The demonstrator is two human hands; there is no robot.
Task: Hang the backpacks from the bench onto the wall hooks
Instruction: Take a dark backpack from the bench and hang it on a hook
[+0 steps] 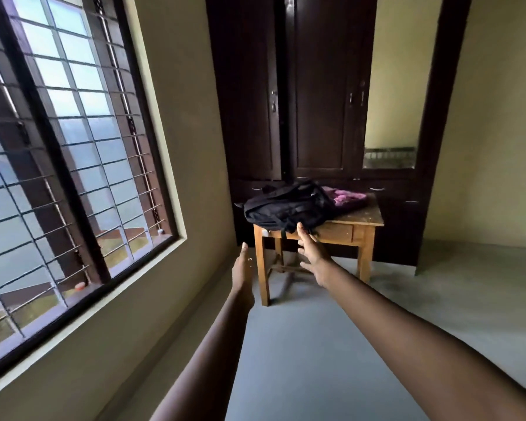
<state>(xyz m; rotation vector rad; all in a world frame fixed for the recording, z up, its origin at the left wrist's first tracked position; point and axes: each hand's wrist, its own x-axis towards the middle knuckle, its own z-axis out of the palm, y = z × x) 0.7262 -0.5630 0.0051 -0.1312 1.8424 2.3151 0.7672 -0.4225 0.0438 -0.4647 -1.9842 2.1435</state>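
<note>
Both bare arms stretch forward over the grey floor (301, 360). The left hand (243, 264) is seen edge-on with its fingers straight, holding nothing. The right hand (312, 256) has its fingers spread wide and is also empty; its uppermost fingertip lines up with the lower edge of the black backpack (287, 206) (whether it touches, I cannot tell). That backpack lies flat on the left end of the small wooden bench (359, 220), with a pink backpack (348, 197) just behind it. A dark wardrobe (316, 86) stands behind the bench, and a barred window (58, 147) fills the left wall.
</note>
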